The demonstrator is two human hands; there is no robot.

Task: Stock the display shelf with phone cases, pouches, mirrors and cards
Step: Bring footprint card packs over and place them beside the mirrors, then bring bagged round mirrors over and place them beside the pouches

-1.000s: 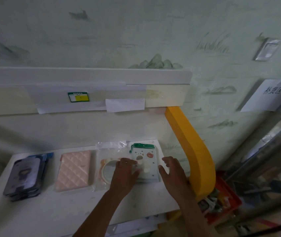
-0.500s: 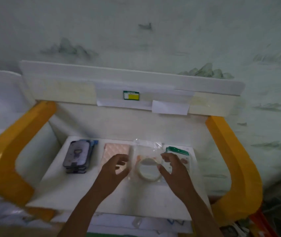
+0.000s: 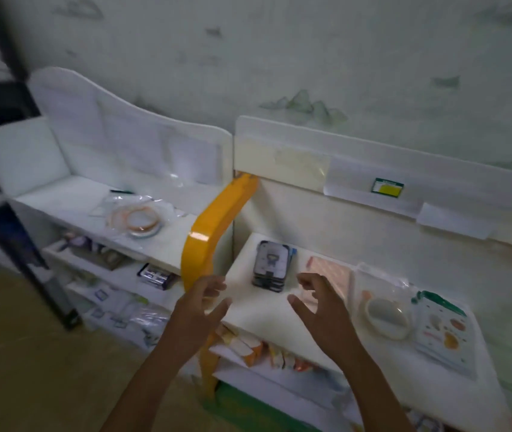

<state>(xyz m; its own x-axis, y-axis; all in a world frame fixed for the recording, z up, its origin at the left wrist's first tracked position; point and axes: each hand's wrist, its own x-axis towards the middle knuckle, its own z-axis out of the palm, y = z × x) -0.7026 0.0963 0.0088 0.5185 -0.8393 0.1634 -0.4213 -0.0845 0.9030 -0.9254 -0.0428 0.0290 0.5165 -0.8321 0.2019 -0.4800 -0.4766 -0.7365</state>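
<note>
On the white display shelf (image 3: 267,316) lie, left to right, a stack of dark phone cases (image 3: 270,265), a pink quilted pouch (image 3: 332,277), a round mirror in a clear bag (image 3: 384,316) and a green-topped card pack (image 3: 443,333). My left hand (image 3: 200,310) hovers in front of the shelf's left edge, fingers relaxed, holding nothing. My right hand (image 3: 318,307) hovers over the front of the shelf near the pouch, fingers loosely curled and empty. Another bagged round mirror (image 3: 137,218) lies on the neighbouring white shelf (image 3: 70,201) to the left.
A yellow curved side arm (image 3: 214,232) separates the two shelves. Lower tiers hold boxed goods (image 3: 154,275) and orange packets (image 3: 248,344). A dark post (image 3: 23,188) stands at the far left over a brownish floor (image 3: 30,369). A green-yellow price tag (image 3: 387,189) sits on the back rail.
The view has swung left, bringing the neighbouring shelf into sight. Both hands have drawn back from the mirror and card pack and now hover empty near the shelf's left front.
</note>
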